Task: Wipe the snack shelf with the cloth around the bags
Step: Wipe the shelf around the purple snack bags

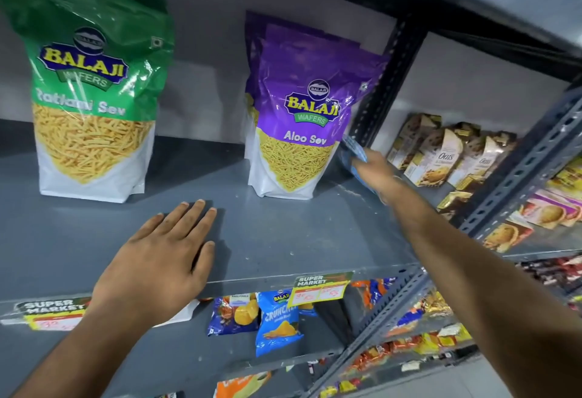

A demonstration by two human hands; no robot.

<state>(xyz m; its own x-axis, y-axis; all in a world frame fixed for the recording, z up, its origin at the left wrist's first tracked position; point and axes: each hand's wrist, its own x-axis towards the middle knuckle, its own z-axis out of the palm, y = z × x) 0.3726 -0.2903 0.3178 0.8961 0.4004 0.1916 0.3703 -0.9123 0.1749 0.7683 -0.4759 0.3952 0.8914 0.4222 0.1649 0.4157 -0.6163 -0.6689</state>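
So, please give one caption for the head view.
Right hand wipes cloth beside Aloo Sev bag; left hand flat on shelf.

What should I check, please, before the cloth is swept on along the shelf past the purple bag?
1. Cloth held: ok. The right hand grips the blue cloth.
2. Cloth on the shelf surface: cannot tell; the hand and the purple Aloo Sev bag hide the contact.
3. Purple bag stable: ok, it stands upright, but the cloth is right at its right edge.
4. Green Ratlami Sev bag clear of the path: ok, upright and well to the left.
5. Left hand placement: ok, flat on the shelf, touching no bag.
6. Remaining dirt: not ok, pale specks show on the shelf front.
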